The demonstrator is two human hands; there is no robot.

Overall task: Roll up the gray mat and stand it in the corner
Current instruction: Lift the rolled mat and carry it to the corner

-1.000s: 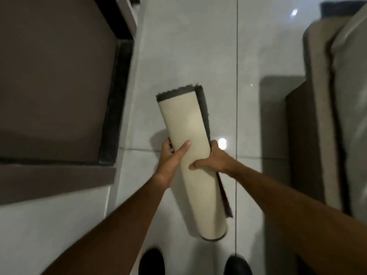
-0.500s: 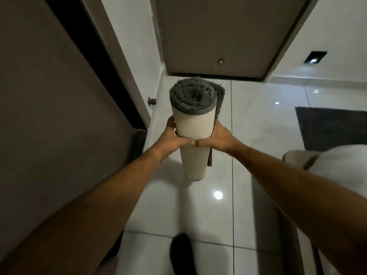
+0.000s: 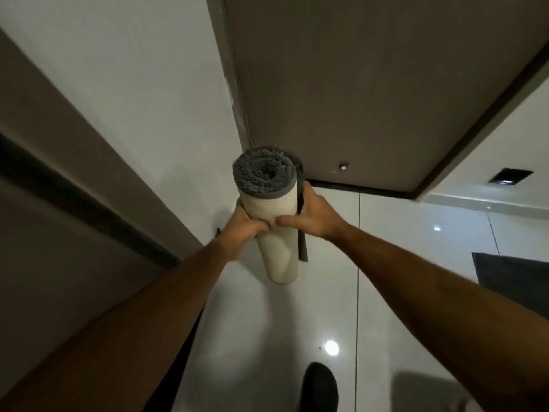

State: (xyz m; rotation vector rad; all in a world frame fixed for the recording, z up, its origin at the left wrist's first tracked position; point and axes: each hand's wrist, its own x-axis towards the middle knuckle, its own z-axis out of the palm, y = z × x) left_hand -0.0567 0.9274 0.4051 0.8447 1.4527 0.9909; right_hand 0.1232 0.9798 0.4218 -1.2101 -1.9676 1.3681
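Gray mat (image 3: 273,230) rolled into a tight tube, held upright and off the floor, out in front of the person at arm's length. Shaggy gray pile shows at the top end as a spiral; outside of the roll is the cream woven backing. Loose outer edge of the mat hangs as a dark flap down the right side of the roll. Left hand (image 3: 242,230) wraps the roll from the left, fingers curled round the front, clenched on the backing. Right hand (image 3: 310,217) wraps it from the right, thumb up along the flap, fingers pressed across the front; fingertips of both hands meet at the roll's middle. Lower end of the roll hangs free above the glossy white tile floor (image 3: 326,307), not touching it. Behind the roll: the corner where a white wall (image 3: 133,99) on the left meets a brown door (image 3: 356,84) with a dark frame. Small round stopper (image 3: 343,167) near the bottom of the door, right of the roll top. Dark-framed opening runs along the far left. Dark rug (image 3: 511,275) on the floor at right, well apart from the roll. Dark shoe (image 3: 319,388) at the bottom edge, below the roll. Bright light reflection on the tile just above the shoe.
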